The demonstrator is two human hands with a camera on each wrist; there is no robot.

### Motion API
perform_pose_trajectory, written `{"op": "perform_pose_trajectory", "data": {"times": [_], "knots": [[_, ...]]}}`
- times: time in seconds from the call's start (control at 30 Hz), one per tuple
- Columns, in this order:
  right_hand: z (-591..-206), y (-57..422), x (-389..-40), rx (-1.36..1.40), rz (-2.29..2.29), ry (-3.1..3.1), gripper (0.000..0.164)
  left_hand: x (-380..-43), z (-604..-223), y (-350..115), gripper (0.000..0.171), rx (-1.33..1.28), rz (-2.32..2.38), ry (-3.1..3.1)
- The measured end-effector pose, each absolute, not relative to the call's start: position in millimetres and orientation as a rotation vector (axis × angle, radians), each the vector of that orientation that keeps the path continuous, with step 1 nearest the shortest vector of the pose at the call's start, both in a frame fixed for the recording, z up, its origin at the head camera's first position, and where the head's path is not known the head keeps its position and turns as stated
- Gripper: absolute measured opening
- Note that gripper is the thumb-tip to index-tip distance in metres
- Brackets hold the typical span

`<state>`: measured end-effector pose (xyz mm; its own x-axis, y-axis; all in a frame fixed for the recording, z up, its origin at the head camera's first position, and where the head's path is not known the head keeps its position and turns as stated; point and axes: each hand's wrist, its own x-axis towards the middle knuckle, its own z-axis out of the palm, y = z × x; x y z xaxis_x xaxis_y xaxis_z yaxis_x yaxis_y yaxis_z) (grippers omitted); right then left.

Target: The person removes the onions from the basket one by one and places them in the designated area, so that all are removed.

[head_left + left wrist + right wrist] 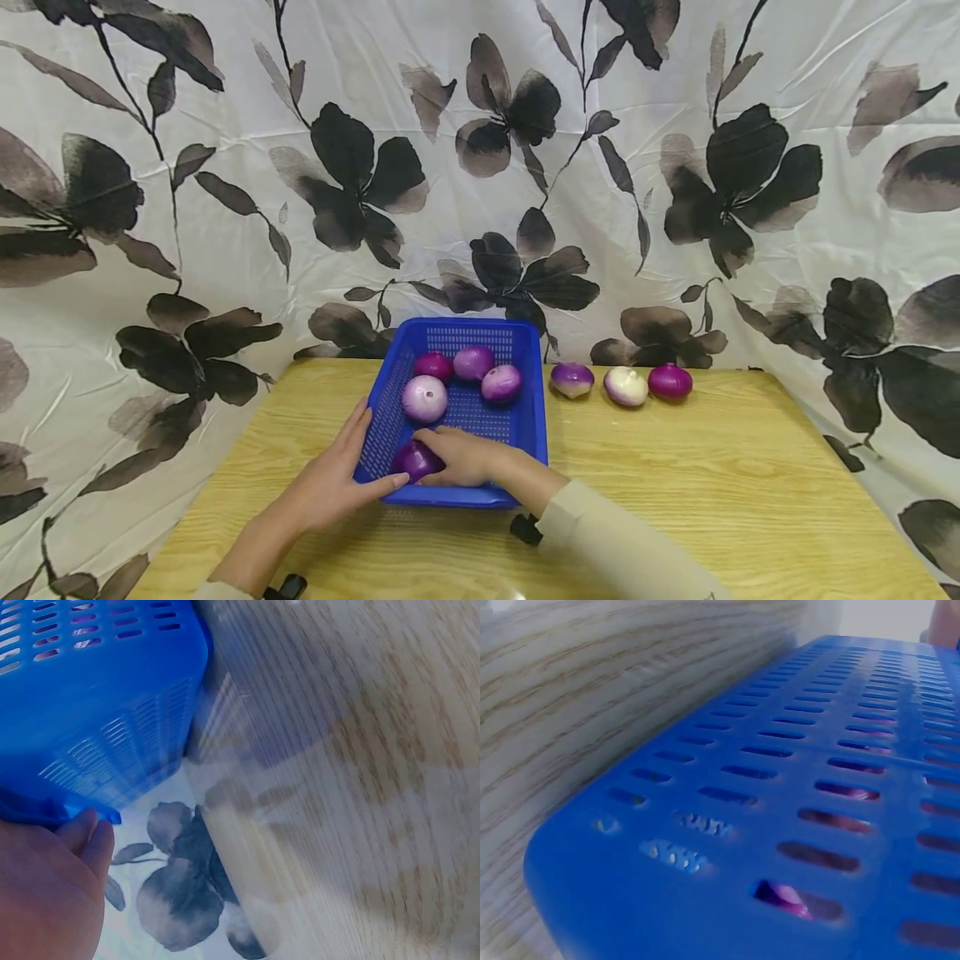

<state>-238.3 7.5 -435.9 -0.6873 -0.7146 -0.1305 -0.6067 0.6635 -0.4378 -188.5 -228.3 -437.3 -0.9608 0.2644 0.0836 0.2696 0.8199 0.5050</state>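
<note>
A blue plastic basket with slotted walls stands on the table. My left hand holds its near left corner, the thumb over the front rim and the fingers along the left side; the left wrist view shows fingertips at the rim. Inside the basket, my right hand grips a dark purple onion in the near left corner. Farther back in it lie a pale onion and several purple onions. In the right wrist view the basket wall hides the right hand.
On the wooden table, a row of three onions lies to the right of the basket: a purple and white one, a mostly white one and a magenta one. A floral cloth hangs behind the table.
</note>
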Motion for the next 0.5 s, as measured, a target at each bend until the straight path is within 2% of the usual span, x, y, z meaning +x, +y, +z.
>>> {"op": "perform_pose_trajectory", "data": {"times": [0.5], "knots": [[-432.1, 4.1, -239.4, -1.203, -0.537, 2.618, 0.055, -189.6, -439.8, -228.9, 0.12, -0.446, -0.854, -2.964]]}}
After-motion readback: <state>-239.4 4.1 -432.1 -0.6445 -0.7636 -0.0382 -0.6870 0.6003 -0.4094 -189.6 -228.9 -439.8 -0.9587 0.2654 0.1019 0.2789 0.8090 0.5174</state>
